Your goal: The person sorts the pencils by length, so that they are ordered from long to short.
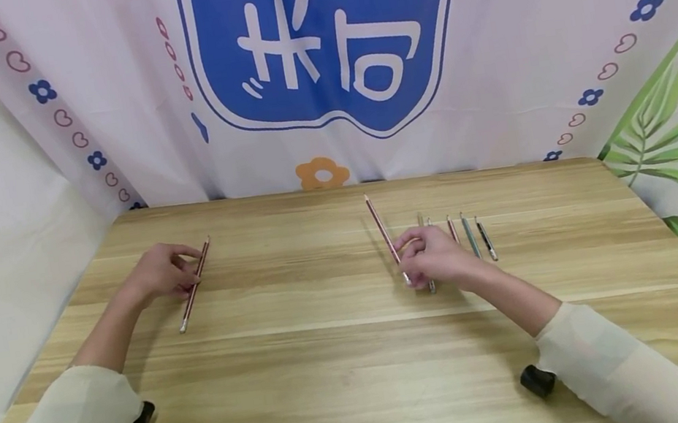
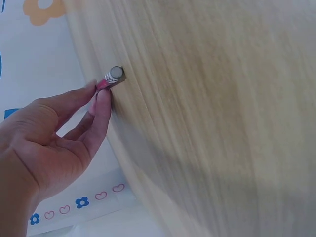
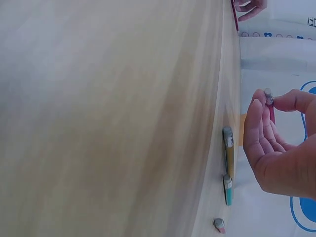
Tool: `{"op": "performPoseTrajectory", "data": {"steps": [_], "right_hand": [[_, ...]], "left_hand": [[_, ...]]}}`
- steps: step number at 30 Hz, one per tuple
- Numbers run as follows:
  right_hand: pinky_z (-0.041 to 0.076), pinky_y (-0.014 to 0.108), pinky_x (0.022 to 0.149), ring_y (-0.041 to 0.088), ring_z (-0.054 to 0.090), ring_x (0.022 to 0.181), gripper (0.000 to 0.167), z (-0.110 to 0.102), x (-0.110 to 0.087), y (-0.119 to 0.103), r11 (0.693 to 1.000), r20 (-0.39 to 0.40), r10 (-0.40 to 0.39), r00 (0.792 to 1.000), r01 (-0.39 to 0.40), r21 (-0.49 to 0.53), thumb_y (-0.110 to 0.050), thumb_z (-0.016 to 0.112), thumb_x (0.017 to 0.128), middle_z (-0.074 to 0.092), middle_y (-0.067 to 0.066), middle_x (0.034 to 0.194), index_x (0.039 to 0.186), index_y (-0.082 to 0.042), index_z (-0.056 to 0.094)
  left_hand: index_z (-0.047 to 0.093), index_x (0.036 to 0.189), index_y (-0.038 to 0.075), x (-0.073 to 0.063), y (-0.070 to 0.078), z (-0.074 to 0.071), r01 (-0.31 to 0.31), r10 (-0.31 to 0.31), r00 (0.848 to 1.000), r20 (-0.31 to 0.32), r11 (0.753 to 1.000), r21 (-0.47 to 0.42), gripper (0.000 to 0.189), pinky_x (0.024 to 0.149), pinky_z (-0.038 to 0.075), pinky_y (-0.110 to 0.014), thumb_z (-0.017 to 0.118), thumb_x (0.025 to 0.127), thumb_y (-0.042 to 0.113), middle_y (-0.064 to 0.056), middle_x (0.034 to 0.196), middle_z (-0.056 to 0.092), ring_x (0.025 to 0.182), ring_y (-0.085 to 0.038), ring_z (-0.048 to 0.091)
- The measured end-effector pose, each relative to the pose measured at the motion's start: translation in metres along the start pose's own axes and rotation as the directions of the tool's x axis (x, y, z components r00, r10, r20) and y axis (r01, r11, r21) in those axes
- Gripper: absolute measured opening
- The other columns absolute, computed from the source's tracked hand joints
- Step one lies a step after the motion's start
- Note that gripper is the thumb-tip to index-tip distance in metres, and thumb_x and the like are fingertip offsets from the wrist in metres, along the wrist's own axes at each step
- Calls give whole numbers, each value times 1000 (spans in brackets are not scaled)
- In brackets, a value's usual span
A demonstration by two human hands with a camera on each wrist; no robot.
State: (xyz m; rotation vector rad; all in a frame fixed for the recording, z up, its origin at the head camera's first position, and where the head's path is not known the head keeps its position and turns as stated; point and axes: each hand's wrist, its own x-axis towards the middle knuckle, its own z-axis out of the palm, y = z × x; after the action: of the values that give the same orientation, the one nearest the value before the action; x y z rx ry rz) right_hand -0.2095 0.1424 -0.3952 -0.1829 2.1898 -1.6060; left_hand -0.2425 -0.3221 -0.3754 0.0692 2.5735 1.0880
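On the left of the table my left hand (image 1: 164,272) pinches a dark red pencil (image 1: 196,284) between thumb and fingers. Its eraser end points toward me, and in the left wrist view that grey eraser tip (image 2: 116,73) is at or close to the wood. My right hand (image 1: 436,257) holds another red pencil (image 1: 384,230) near its eraser end, tip pointing away. The right wrist view has this pencil's eraser end (image 3: 268,94) between thumb and fingers, off the table. Beside and partly behind the right hand lies a yellowish pencil (image 1: 432,285).
Right of that hand lie a red pencil (image 1: 452,229), a teal pencil (image 1: 471,235) and a short black pencil (image 1: 486,238), roughly side by side. A printed curtain (image 1: 526,49) hangs at the back edge of the wooden table (image 1: 332,375). Each sleeve has a black object beneath it.
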Motion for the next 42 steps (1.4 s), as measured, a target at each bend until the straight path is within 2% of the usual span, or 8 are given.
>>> {"op": "performPoseTrajectory", "data": {"steps": [4, 10, 15, 19, 27, 35, 42], "right_hand": [[61, 26, 56, 16, 66, 61, 44, 5, 2, -2, 1000, 30, -3, 1000, 2, 24, 6, 66, 88, 70, 19, 92, 129, 11, 53], [62, 26, 58, 18, 67, 61, 46, 13, 5, -5, 1000, 70, 3, 998, -5, 30, 6, 65, 88, 70, 19, 93, 132, 9, 52], [64, 32, 63, 21, 68, 63, 45, 19, 9, -7, 999, 74, 10, 997, -13, 31, 6, 63, 89, 71, 20, 94, 133, 7, 52], [63, 31, 63, 20, 68, 66, 45, 24, 12, -7, 1000, 68, 14, 998, -15, 14, 5, 64, 89, 72, 18, 94, 133, 6, 53], [66, 34, 71, 22, 69, 73, 42, 33, 17, -8, 994, 88, 3, 996, -12, 105, 12, 60, 90, 70, 20, 93, 132, 8, 53], [67, 36, 76, 26, 70, 81, 42, 41, 23, -13, 986, 110, 5, 994, -23, 167, 12, 60, 92, 69, 26, 102, 133, 10, 53], [65, 31, 71, 21, 66, 76, 42, 49, 29, -17, 972, 117, 8, 993, -35, 233, 16, 61, 91, 63, 16, 98, 132, 13, 53]], "left_hand": [[45, 138, -23, 1, -2, 1, -7, 6, 1000, -12, 1000, -26, 55, 61, 66, -32, 69, 89, -15, -18, 91, 57, 70, -15, 64], [46, 137, -23, 2, -5, 1, -24, 23, 999, -24, 998, -52, 55, 58, 65, -31, 70, 88, -17, -17, 89, 57, 67, -14, 64], [47, 136, -23, 3, -6, 2, -24, 23, 999, -28, 999, -47, 55, 59, 66, -31, 71, 88, -16, -18, 90, 58, 68, -15, 64], [47, 136, -23, 3, -7, 1, -26, 25, 999, -29, 998, -48, 55, 59, 66, -32, 71, 87, -17, -18, 90, 58, 67, -16, 65], [48, 137, -22, 4, -5, 1, -14, 13, 1000, -19, 999, -34, 53, 60, 66, -33, 70, 89, -16, -18, 92, 58, 69, -17, 65], [48, 136, -22, 5, -5, 0, -5, 4, 1000, -18, 999, -36, 53, 60, 66, -33, 70, 88, -16, -18, 92, 58, 68, -17, 65], [49, 136, -21, 5, -5, 0, -6, 6, 1000, -13, 999, -40, 52, 61, 66, -33, 70, 89, -16, -19, 93, 59, 69, -17, 65]]}}
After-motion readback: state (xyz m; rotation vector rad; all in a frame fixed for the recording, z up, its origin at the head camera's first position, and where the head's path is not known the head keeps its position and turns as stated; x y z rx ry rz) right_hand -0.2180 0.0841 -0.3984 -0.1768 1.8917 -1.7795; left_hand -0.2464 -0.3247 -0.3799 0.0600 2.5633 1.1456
